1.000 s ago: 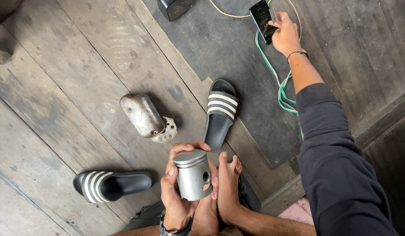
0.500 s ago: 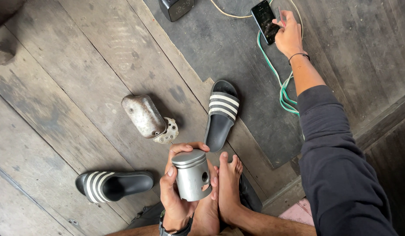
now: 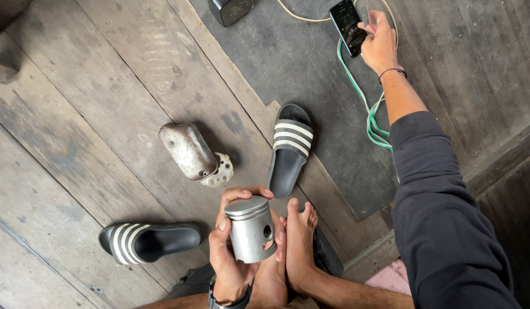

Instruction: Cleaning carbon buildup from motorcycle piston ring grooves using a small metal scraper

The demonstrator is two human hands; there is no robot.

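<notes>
I see the left hand (image 3: 233, 252) wrapped firmly around a grey metal piston (image 3: 250, 229), held upright above the bare feet (image 3: 290, 252). Right hand (image 3: 380, 43) is stretched out to the black phone (image 3: 348, 26) on the floor, fingertips on it, grip loose. Muffler part (image 3: 190, 151) lies between two black striped slides (image 3: 290, 149).

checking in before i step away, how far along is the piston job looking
Done: the piston is out and free of any engine. A metal muffler-like part lies apart on the wooden floor. In hand: the left hand has its grip around the piston, held above the bare feet, while the right hand touches a phone. Left: nothing shows refitting, and no engine is in view.
</notes>
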